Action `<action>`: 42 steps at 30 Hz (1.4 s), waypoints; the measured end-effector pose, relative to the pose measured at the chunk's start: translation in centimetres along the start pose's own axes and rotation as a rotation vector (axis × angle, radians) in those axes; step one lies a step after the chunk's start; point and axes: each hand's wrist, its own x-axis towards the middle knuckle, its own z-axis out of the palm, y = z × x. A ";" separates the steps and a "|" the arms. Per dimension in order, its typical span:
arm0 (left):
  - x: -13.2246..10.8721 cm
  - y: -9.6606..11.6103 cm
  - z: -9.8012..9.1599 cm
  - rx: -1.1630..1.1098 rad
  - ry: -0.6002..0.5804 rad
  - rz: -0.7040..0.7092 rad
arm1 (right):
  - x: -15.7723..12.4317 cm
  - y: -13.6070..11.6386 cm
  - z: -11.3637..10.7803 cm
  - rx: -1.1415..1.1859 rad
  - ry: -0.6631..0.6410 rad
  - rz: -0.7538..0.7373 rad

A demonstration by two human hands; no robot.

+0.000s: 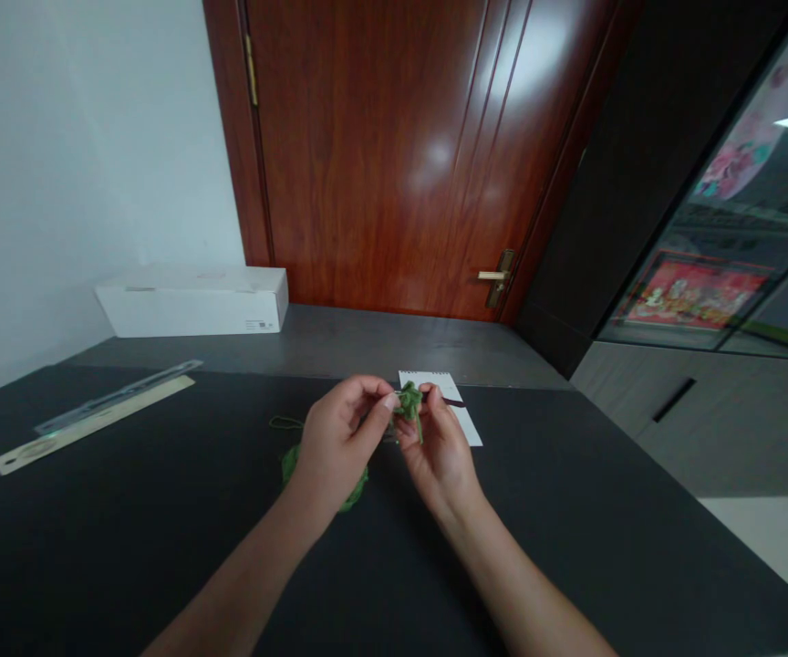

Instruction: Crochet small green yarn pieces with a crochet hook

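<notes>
Between my two hands is a small green crochet piece [409, 400], held up above the dark tabletop with a short yarn tail hanging down. My left hand [339, 438] is closed, thumb and forefinger pinching at the piece's left edge. On the other side, my right hand [443, 452] grips the right edge with bent fingers. A thin dark stick [450, 401] shows just past the right fingertips; whether it is held or lies behind cannot be told. Green yarn [290, 464] lies under and beside my left hand, partly hidden by it, with a loose strand looping out.
White spiral-bound paper [466, 427] lies behind my right hand. To the left are a pale ruler [93, 427] and a clear plastic sleeve [120, 397]. A long white box [192, 306] stands at the back left, near a wooden door [380, 164].
</notes>
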 end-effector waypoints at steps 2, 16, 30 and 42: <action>0.0 0.0 0.0 -0.009 0.004 -0.024 | 0.0 0.0 0.1 -0.029 0.011 -0.012; -0.4 -0.3 0.3 0.131 0.078 0.080 | -0.4 0.2 0.7 -0.148 0.087 -0.108; -0.1 0.2 0.5 -0.025 0.095 -0.019 | -0.1 0.3 -0.1 -0.148 0.043 -0.139; -0.1 -0.4 0.9 -0.135 0.115 -0.047 | -0.4 0.0 0.3 -0.251 -0.071 -0.119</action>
